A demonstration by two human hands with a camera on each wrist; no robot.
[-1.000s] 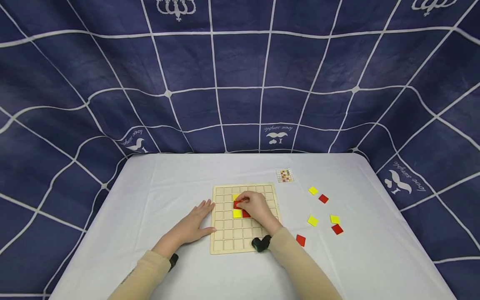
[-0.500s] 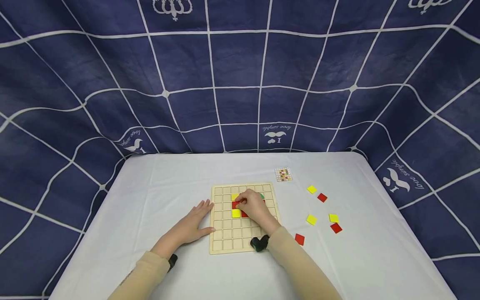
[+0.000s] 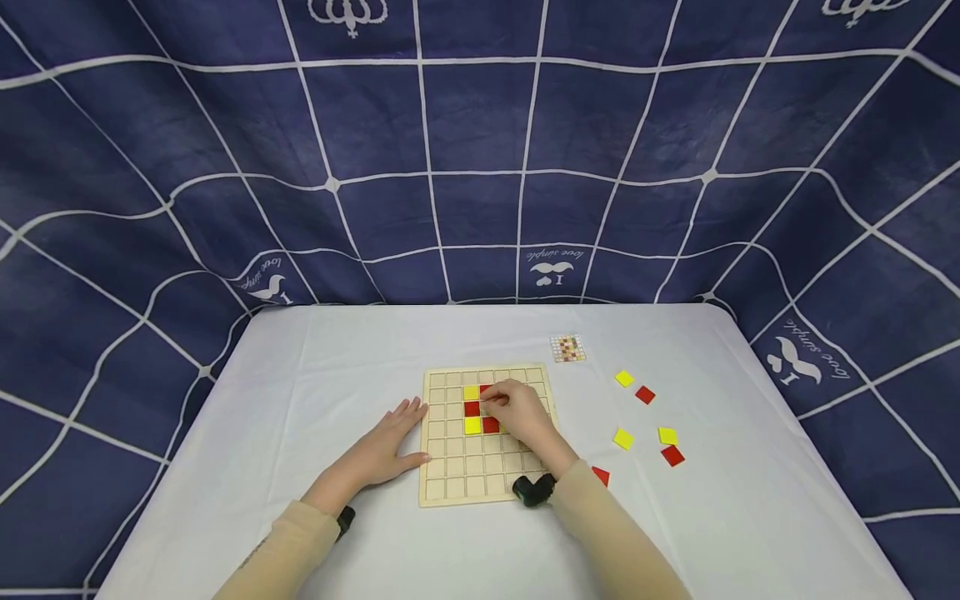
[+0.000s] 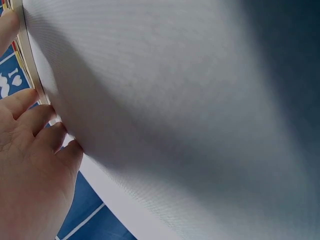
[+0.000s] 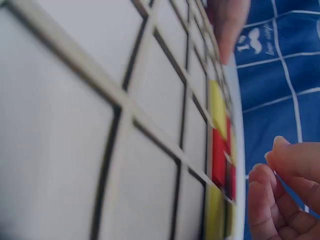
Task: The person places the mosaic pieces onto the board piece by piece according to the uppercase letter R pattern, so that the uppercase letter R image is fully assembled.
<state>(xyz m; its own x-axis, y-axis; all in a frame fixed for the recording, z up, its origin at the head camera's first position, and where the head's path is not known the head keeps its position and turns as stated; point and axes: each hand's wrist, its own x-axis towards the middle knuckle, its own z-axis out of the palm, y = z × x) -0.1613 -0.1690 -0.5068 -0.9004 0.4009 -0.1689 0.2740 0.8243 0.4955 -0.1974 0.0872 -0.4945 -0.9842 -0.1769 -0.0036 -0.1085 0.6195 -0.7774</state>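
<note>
A pale wooden grid board [image 3: 455, 468] lies on the white cloth. Red and yellow square tiles fill cells near its middle; a red tile [image 3: 472, 408] sits between a yellow tile [image 3: 471, 392] and another yellow tile [image 3: 472, 426]. My right hand [image 3: 521, 415] hovers over the board, just right of that red tile, hiding some cells. In the right wrist view its fingers are loosely bent, thumb and index tips close together, with nothing seen between them. My left hand [image 3: 384, 443] is spread flat on the cloth, its fingertips and thumb at the board's left edge.
A small printed pattern card [image 3: 567, 348] lies beyond the board's far right corner. Loose tiles are scattered to the right, among them a yellow tile [image 3: 623, 438] and a red tile [image 3: 672, 455]. A dark blue curtain [image 3: 480, 208] surrounds the table's back and sides.
My right hand has let go of the red tile, which now lies flat in its cell, and has shifted slightly right. My left hand stays at the board's edge.
</note>
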